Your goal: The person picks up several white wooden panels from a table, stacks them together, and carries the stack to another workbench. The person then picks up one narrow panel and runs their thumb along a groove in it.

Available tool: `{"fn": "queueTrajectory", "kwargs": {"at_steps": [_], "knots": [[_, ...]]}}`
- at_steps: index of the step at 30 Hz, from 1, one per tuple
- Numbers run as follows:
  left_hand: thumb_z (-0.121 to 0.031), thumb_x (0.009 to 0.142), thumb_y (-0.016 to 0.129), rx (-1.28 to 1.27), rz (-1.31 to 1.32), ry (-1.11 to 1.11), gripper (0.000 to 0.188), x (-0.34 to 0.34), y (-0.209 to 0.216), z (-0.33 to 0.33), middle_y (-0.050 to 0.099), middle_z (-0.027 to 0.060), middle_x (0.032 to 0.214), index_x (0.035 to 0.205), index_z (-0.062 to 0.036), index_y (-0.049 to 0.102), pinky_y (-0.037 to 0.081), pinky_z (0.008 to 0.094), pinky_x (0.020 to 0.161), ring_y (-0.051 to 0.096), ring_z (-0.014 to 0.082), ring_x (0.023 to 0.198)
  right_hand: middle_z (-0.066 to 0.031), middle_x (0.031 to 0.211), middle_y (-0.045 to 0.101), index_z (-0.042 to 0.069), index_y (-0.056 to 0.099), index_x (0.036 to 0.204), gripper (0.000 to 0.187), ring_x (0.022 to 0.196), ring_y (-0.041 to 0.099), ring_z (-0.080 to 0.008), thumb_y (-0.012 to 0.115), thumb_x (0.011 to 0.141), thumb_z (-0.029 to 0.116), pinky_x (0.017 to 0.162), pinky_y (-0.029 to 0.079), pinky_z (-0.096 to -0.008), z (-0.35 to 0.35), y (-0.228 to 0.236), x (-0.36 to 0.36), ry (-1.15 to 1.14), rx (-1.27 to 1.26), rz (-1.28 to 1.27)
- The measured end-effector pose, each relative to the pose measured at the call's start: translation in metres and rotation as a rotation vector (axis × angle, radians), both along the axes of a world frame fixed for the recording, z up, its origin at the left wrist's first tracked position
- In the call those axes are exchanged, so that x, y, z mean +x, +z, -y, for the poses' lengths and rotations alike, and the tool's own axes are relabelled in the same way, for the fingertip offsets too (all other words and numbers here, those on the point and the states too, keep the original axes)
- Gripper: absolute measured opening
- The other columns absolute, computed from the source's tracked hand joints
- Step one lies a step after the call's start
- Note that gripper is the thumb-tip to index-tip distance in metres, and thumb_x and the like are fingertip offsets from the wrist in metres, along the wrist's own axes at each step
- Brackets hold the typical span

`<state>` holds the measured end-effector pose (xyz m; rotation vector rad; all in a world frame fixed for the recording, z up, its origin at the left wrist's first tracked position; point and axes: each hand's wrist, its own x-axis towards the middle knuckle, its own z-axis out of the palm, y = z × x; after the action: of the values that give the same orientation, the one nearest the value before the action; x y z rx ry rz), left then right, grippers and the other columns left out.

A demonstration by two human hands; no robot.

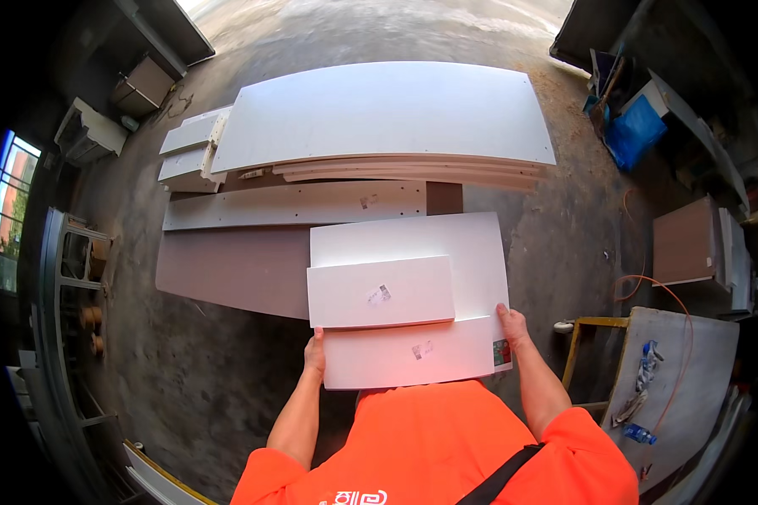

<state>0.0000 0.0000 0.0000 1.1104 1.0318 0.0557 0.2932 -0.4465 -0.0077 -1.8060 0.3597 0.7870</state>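
Against my body I carry a stack of white boards. A larger white panel forms its base. On top lie a small white board with a sticker and a wider white board, also with a sticker, nearer my orange shirt. My left hand grips the stack's left edge, its fingers mostly hidden underneath. At the right edge, my right hand has its thumb up along the side of the larger panel. Part of a coloured label shows beside the right end of the wider board.
Ahead lies a pile of long white panels, with shorter white boards at its left. A narrow drilled board rests on a brown sheet. At right stand a work table with a bottle and an orange hose.
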Motion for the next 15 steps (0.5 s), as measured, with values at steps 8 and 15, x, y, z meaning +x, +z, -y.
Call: {"fn": "queueTrajectory", "kwargs": {"at_steps": [8,15], "knots": [[-0.067,0.087,0.063,0.355,-0.178,-0.111,0.083,0.000,0.015,0.033,0.064,0.0145,0.121,0.134,0.0015,0.054,0.048,0.0362,0.093,0.060,0.0223,0.109,-0.0048,0.099,0.067,0.000,0.065,0.116,0.052,0.086,0.060,-0.0142,0.056,0.100,0.049,0.078,0.050,-0.0328,0.023,0.003,-0.001,0.028,0.053,-0.015],[-0.067,0.088,0.062,0.447,-0.282,-0.158,0.084,-0.011,0.016,0.040,0.066,0.0167,0.117,0.134,0.0027,0.053,0.049,0.0362,0.093,0.062,0.0236,0.107,-0.0167,0.105,0.070,-0.005,0.063,0.117,0.059,0.094,0.064,-0.0225,0.051,0.100,0.049,0.084,0.050,-0.0374,0.033,-0.014,0.002,0.233,-0.222,0.111]]}}
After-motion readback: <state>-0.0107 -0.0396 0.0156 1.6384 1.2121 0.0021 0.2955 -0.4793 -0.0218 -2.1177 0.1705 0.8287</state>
